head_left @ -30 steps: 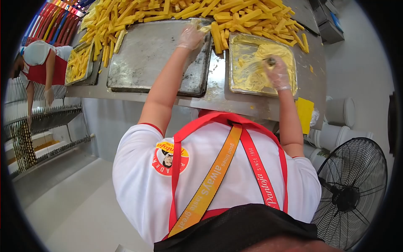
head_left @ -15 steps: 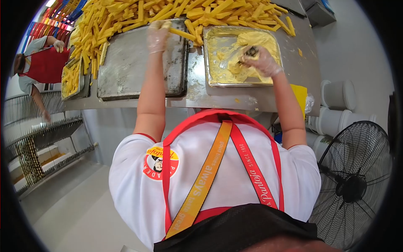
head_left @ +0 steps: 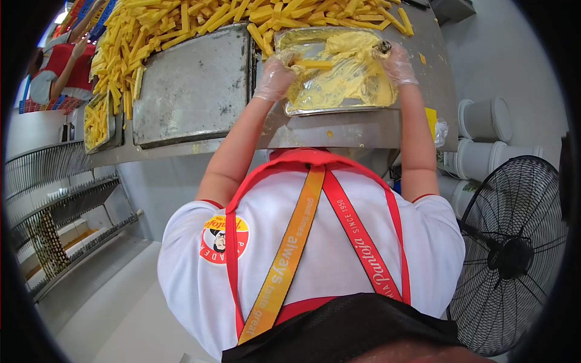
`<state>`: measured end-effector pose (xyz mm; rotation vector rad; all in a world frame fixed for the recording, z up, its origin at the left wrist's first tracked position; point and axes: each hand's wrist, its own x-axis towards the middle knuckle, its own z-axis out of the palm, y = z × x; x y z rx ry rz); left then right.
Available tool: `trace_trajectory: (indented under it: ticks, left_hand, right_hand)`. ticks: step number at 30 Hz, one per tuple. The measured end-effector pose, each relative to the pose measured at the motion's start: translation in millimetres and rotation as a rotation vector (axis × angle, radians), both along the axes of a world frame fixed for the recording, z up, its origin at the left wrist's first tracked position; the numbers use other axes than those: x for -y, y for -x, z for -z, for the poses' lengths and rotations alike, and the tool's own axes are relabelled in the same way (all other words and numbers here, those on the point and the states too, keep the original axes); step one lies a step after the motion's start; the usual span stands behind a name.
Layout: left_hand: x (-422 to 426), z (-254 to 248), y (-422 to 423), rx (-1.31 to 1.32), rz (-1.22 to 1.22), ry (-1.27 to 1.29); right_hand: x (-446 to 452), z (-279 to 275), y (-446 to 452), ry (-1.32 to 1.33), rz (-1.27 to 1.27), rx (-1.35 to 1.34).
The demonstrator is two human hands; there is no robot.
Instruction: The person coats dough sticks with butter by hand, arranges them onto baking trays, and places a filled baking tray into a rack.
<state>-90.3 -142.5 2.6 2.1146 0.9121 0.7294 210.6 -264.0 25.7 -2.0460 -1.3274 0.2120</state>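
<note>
My gloved left hand is closed on one end of a yellow bread-like stick. The stick reaches over the left part of a metal tray, which is smeared with pale yellow cream. At the tray's right side, my gloved right hand grips a small tool whose dark end sticks out of the fist; its kind is hidden. A large heap of similar yellow sticks lies behind the trays.
Left of the cream tray lies a bare, worn metal baking tray. A smaller tray of sticks stands at the table's left edge. A co-worker in a red apron is at far left. White buckets and a black fan stand right.
My left hand has moved right and nearer, from above the bare tray to the cream tray, with the stick. My right hand has shifted right and up. The co-worker's arms have moved.
</note>
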Motion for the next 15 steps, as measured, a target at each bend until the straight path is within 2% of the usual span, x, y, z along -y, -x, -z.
trace_trajectory:
  ticks: [3,6,9,10,13,15]
  left_hand:
    - [4,6,-7,-0.035,-0.041,-0.041]
    - [3,2,-10,-0.044,-0.014,-0.031]
    - [4,4,-13,0.025,-0.003,-0.034]
    - [3,8,-13,0.036,-0.002,-0.025]
    - [-2,19,-13,0.051,-0.011,-0.046]
    - [-1,19,-13,0.028,-0.012,-0.119]
  right_hand:
    - [5,-26,40,-0.065,-0.022,-0.195]
    - [-1,-15,74,-0.399,-0.237,-1.072]
    - [-17,27,60,-0.285,-0.089,-0.802]
    - [-17,31,56,-0.235,0.027,-0.871]
    - [-19,27,44,-0.162,0.009,-0.746]
    - [-9,1,73,-0.324,-0.114,-0.965]
